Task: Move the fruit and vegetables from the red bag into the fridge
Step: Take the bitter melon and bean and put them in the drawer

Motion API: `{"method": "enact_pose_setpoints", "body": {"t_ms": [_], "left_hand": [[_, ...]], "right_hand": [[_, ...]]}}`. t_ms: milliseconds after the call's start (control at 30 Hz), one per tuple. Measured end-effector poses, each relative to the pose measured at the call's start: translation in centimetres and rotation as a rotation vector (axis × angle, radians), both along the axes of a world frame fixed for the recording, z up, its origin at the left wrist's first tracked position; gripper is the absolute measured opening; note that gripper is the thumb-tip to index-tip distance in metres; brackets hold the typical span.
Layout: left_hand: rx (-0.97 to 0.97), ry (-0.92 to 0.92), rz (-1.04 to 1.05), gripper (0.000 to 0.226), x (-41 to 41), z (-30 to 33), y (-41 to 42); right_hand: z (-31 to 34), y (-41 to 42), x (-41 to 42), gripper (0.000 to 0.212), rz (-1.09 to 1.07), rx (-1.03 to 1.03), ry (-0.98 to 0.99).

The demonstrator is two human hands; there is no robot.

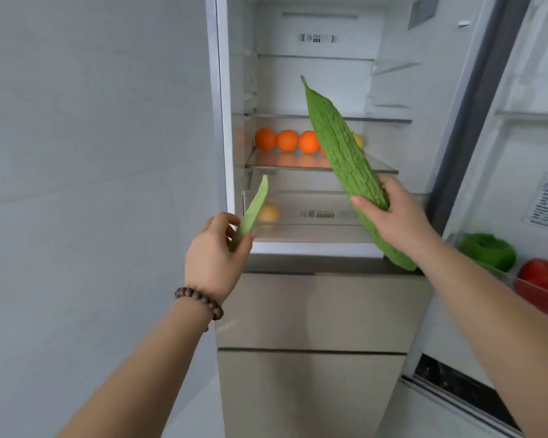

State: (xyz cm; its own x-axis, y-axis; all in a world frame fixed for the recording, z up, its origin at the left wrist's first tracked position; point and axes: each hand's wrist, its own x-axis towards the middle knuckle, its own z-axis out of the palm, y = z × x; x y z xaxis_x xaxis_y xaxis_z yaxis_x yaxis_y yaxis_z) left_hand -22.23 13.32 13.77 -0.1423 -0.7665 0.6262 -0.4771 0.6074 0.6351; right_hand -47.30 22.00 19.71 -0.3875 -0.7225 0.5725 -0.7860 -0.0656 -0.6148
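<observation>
We find both hands raised before the open fridge [314, 74], each carrying produce. The right hand [393, 216] is wrapped around the lower half of a long bumpy gourd [339, 147], thumb across its front, the pointed tip aimed toward 11 o'clock and into the cabinet — a hold that suits feeding it onto a shelf lengthwise. The left hand [215, 251] pinches the bottom end of a flat green pod [253, 210] between thumb and fingertips, its free end standing up toward 1 o'clock, just outside the fridge's left edge.

Inside, three oranges [287, 140] sit in a row at the back of the glass shelf [374, 167], with a yellow fruit [358, 140] partly hidden behind the gourd. A pale round fruit [268, 212] lies in the clear drawer [317, 200] below. At 4 o'clock, the door bin [500, 275] holds a green pepper [487, 251] and a red pepper [544, 279].

The red bag is not in view. We judge the task well advanced — these two items are next to be stowed.
</observation>
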Motion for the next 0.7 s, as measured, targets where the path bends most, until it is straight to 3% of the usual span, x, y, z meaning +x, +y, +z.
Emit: {"method": "enact_pose_setpoints", "body": {"t_ms": [267, 467, 700], "left_hand": [[-0.208, 0.079, 0.063, 0.023, -4.6, 7.5, -9.8], [-0.243, 0.012, -0.019, 0.022, -6.2, 10.8, -13.4], [-0.217, -0.115, -0.132, 0.024, -6.0, 11.6, -16.2]], "right_hand": [[6.1, -15.2, -10.9, 0.058, 0.058, 0.355, 0.423], [3.3, -22.8, -13.9, 0.071, 0.228, 0.816, 0.591], [-0.2, -29.5, -15.7, 0.066, 0.288, 1.051, 0.733]]}}
